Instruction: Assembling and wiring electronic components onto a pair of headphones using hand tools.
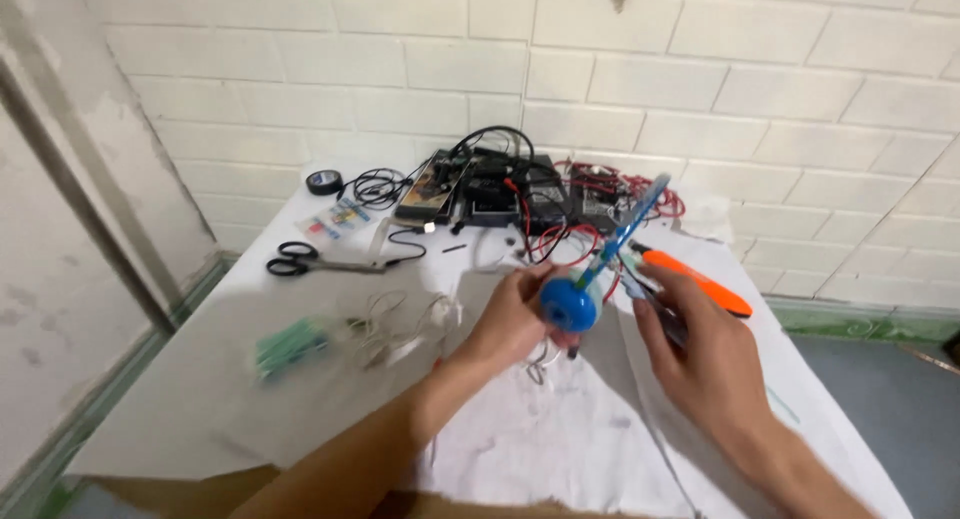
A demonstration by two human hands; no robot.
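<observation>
My left hand [510,319] is raised over the white-covered table [200,399] and grips a blue round part [570,304] with a blue stick [630,224] rising from it toward the upper right. Thin wires hang under the blue part. My right hand [700,349] is just to its right, fingers curled near the stick's base; whether it grips anything is blurred. An orange-handled tool [700,279] lies behind my right hand.
Black scissors [300,261] lie at the left, with a roll of black tape [324,182] and coiled black cable [378,187] further back. Dark circuit boards with red and black wires [520,194] sit against the brick wall. A green part [290,347] and pale wires [400,324] lie left of my hands.
</observation>
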